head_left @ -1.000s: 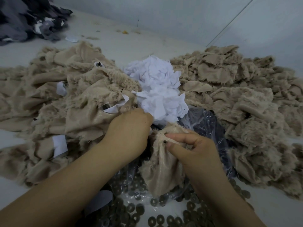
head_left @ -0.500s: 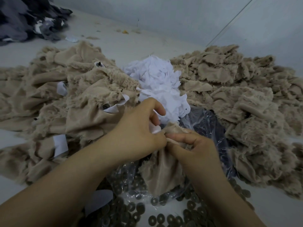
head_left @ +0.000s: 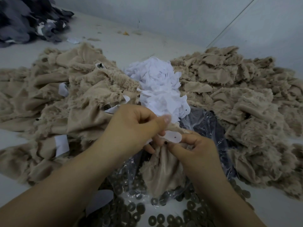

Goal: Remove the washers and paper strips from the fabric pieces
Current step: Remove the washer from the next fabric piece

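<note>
On the left of the bench (head_left: 114, 46) lies a loose heap of tan fabric pieces (head_left: 68, 102), several with white paper strips (head_left: 61, 143) poking out of them. Just right of it, behind the hands, sits a mound of loose white paper (head_left: 157, 86).

In the middle, the left hand (head_left: 134, 128) is curled, its fingers pinching the top edge of 1 furry fabric piece (head_left: 162, 171) that hangs between the hands. A paper strip (head_left: 173, 136) with a small hole lies across the top of that piece, between the 2 hands. The right hand (head_left: 196, 149) is also curled, thumb and forefinger pinching the fabric beside a small dark stud (head_left: 166, 142).

The fabric looks soft and limp, so it should be gripped close to the stud. The paper looks thin and likely to tear; take it near the hole.

Below, dark washers (head_left: 173, 218) are scattered over clear plastic (head_left: 211, 126); they look small and prone to roll. To the right lies another heap of tan pieces (head_left: 242, 99), near the wall. Open room is tight between the heaps; the bare bench shows mostly at the far side.
</note>
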`<state>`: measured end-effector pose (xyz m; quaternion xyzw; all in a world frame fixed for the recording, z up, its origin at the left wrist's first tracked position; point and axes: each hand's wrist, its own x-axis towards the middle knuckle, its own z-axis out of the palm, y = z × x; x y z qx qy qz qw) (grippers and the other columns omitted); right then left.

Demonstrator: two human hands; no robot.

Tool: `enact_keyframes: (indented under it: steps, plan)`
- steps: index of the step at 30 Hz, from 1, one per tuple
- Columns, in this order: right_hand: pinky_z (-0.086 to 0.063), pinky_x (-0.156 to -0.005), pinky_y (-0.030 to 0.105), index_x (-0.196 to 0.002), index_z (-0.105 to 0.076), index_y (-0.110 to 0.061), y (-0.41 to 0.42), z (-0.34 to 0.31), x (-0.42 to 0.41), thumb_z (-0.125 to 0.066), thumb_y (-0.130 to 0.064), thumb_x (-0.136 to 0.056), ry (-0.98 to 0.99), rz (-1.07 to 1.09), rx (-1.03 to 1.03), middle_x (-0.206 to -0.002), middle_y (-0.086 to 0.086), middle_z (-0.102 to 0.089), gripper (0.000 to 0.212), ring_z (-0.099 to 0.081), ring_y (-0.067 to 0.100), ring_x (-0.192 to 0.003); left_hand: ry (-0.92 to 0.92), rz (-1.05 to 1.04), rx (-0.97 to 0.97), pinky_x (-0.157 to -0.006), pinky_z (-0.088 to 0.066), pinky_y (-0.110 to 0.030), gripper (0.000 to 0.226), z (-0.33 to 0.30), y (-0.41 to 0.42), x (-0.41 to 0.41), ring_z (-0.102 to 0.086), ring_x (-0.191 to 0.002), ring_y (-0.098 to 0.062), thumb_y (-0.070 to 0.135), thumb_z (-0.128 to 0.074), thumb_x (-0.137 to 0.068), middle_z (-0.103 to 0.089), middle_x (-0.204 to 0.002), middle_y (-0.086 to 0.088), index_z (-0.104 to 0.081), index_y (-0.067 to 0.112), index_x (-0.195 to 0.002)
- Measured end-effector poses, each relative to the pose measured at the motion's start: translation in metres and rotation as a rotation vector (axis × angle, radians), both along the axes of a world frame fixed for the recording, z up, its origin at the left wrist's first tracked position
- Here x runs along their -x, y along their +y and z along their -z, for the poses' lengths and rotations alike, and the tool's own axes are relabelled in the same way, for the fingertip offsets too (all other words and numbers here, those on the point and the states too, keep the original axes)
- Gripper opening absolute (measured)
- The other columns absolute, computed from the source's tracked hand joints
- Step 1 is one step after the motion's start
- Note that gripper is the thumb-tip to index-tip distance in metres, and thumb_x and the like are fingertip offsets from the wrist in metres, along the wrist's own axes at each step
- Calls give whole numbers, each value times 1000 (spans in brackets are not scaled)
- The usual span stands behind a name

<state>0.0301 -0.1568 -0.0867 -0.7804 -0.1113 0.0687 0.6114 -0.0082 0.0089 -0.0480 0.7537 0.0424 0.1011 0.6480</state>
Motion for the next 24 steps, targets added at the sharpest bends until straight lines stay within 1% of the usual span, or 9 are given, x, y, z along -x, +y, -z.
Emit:
enact_keyframes:
  steps: [2, 4, 6, 8, 12, 16, 20, 22, 24]
  plan:
    - [-55, -69, 15, -75, -82, -21, 1, 0, 0, -77, -1, -79, 6, 3, 7, -98, -5, -74, 20, -70, 2, -85, 39, -20, 53, -49, -57, -43, 22, 1, 1, -1, -67, -57, -35, 16, -68, -89, -69, -72, -16, -69, -3, -79]
    - [-52, -67, 10, -70, -80, -25, 1, 0, 0, -79, -2, -78, 15, 8, -8, -94, -8, -74, 24, -69, -2, -83, 82, 2, -85, -44, -56, -41, 4, 4, 2, -3, -65, -54, -30, 3, -69, -87, -66, -77, -11, -67, 6, -89]
    - [-49, -66, 6, -66, -78, -29, 2, 0, 0, -80, -3, -77, 19, 21, -25, -89, -12, -74, 29, -68, -6, -83, 131, 15, -230, -41, -53, -35, 15, 10, 3, -4, -61, -49, -22, 7, -74, -83, -62, -80, -5, -66, 17, -92]
    - [-48, -66, 4, -69, -78, -29, 2, 0, 0, -80, -3, -77, 18, 27, -28, -88, -12, -74, 27, -67, -8, -85, 172, 41, -291, -39, -52, -32, 10, 13, 2, -6, -59, -46, -18, 15, -73, -86, -61, -78, -1, -67, 19, -94]
    - [-47, -65, 2, -73, -78, -28, 3, -2, 1, -80, -2, -77, 8, 13, -30, -94, -12, -73, 26, -66, -11, -83, 206, 91, -364, -42, -48, -23, 8, 20, 4, -9, -55, -43, -4, 19, -67, -91, -61, -53, 13, -73, 20, -86]
    - [-48, -67, 3, -73, -79, -28, 3, 0, 0, -80, -4, -77, 7, 22, -2, -99, -8, -73, 24, -67, -9, -86, 86, -48, -385, -51, -44, -16, 21, 20, 9, -10, -55, -48, 0, 18, -77, -82, -67, -57, 8, -72, 28, -64]
    - [-48, -68, 3, -71, -78, -32, 2, 2, 0, -80, -4, -78, -11, 22, 4, -102, -9, -72, 29, -67, -9, -88, -166, -214, -672, -63, -33, -13, 43, 15, 10, -8, -50, -59, -11, 30, -76, -83, -52, -53, 5, -51, 23, -49]
    - [-49, -69, 4, -74, -79, -31, 2, 3, 0, -79, -4, -79, -22, 6, 3, -102, -8, -72, 28, -67, -8, -88, -235, -238, -782, -55, -35, -23, 47, 10, 6, -5, -43, -54, -13, 36, -68, -86, -43, -48, 4, -43, 19, -50]
    - [-50, -68, 5, -77, -80, -28, 3, 2, 1, -78, -2, -81, -17, -13, -16, -101, -7, -73, 26, -68, -8, -86, -231, -192, -786, -46, -36, -30, 50, 7, 0, -4, -42, -46, -14, 37, -63, -89, -38, -44, 2, -40, 17, -49]
